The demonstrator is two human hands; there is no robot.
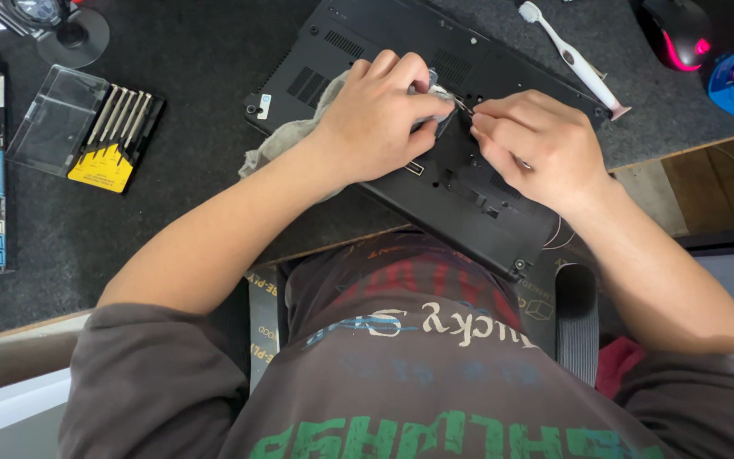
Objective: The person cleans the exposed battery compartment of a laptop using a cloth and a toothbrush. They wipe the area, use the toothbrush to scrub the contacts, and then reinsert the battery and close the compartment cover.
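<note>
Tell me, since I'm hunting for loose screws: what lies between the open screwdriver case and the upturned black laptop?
Only bare dark desk mat shows between the screwdriver case and the laptop in the head view.

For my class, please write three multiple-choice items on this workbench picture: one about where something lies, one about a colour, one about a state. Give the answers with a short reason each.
1. Where does the toothbrush lie?
A. On the far right part of the upturned laptop
B. Inside the screwdriver case
C. On the circuit board

2. What colour is the insert under the screwdrivers in the screwdriver case?
A. Red
B. Yellow
C. Green

3. How does the screwdriver case stand?
A. Shut
B. Open, with the clear lid folded out
C. Upside down

Answers:
1 A, its white handle lies across the laptop's black underside near the right edge.
2 B, a yellow insert shows below the tool shafts.
3 B, the clear lid lies flat to the left and the screwdrivers are exposed.

The left hand and right hand meet over the laptop's middle.
</note>
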